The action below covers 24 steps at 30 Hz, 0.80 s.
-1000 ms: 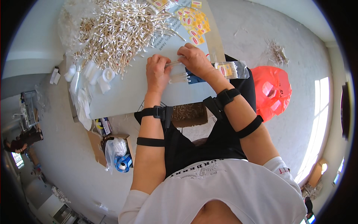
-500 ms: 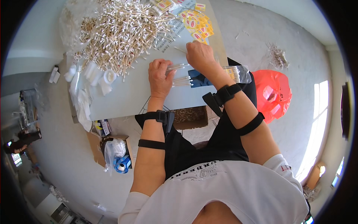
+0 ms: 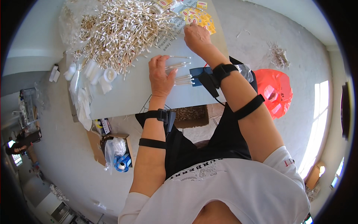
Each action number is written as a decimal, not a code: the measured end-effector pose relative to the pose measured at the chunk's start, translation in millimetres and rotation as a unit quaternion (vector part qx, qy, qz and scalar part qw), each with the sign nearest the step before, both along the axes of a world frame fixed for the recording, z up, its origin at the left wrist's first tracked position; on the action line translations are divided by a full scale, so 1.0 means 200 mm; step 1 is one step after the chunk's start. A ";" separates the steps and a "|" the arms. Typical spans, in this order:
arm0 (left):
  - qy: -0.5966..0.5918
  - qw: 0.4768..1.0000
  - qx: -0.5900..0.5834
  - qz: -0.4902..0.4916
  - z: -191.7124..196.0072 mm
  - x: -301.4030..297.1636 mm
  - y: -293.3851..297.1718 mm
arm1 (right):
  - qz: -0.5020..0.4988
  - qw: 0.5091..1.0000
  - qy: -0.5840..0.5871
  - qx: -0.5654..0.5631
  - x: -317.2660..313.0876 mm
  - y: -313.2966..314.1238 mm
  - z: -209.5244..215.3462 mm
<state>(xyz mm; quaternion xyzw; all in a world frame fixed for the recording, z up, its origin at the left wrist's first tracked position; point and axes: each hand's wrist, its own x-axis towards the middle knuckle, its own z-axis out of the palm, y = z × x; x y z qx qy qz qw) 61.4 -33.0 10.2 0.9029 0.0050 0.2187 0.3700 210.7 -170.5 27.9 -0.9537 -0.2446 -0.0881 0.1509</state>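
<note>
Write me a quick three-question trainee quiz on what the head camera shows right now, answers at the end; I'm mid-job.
1. True or false: the red plastic bag lies on the tabletop.
2. Which is nearer the yellow cards: the left hand or the right hand?
3. Fill in: the large pile at the far left of the tabletop is made of ____.

Key:
1. False; it is off the table, to its right.
2. The right hand.
3. Cotton swabs.

Workshop: cotton swab heap [image 3: 123, 35], yellow cards [image 3: 204, 18], worktable [image 3: 121, 95].
</note>
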 end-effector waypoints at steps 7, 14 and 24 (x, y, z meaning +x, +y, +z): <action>-0.018 0.996 0.085 -0.005 0.02 0.00 -0.02 | 0.132 0.990 0.024 0.052 -0.25 -0.14 0.00; 0.004 0.998 0.067 -0.004 -0.03 0.01 0.01 | 0.149 0.979 0.053 0.127 -0.29 -0.14 -0.02; -0.058 0.997 -0.053 0.021 0.00 0.01 -0.04 | 0.077 0.900 0.102 0.416 -0.43 -0.07 -0.08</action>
